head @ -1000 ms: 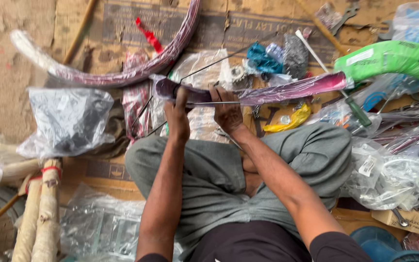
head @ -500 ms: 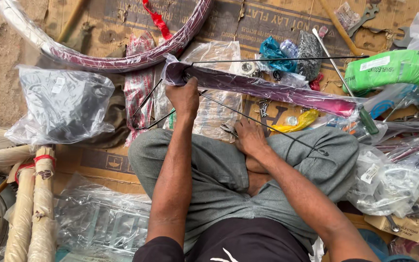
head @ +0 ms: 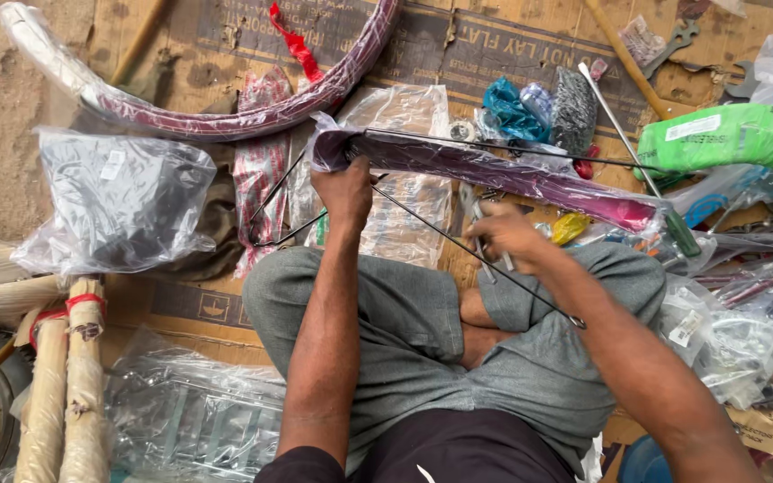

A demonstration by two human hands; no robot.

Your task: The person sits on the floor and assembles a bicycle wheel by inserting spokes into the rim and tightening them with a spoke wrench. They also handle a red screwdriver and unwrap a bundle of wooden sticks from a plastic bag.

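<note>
The person sat cross-legged on flattened cardboard (head: 512, 45) laid on the floor, with the work held just above the knees. The left hand (head: 344, 190) was closed around one end of a purple bicycle mudguard (head: 494, 172) wrapped in clear plastic; it seemed to hold this end firm so that the long piece lay level across the lap. The other end of the mudguard rested near a green wrapped part (head: 735, 143). Thin wire stays (head: 458, 234) ran from the mudguard down toward the right knee, probably because they were already fixed to it at one end. The right hand (head: 505, 234) was curled at one of these stays, the fingers pinched on it or on a small metal piece; I could not tell which exactly.

Many things lay in clear plastic bags around the person. One large bag (head: 118, 201) at the left held something dark grey, perhaps rubber or cloth. A flat bag (head: 181, 420) beside the left leg held a metal rack or grille. Bags at the right (head: 735, 344) held small bright metal parts. A second wrapped mudguard (head: 252, 112), dark red, curved over the cardboard further away, apart from the hands.
</note>
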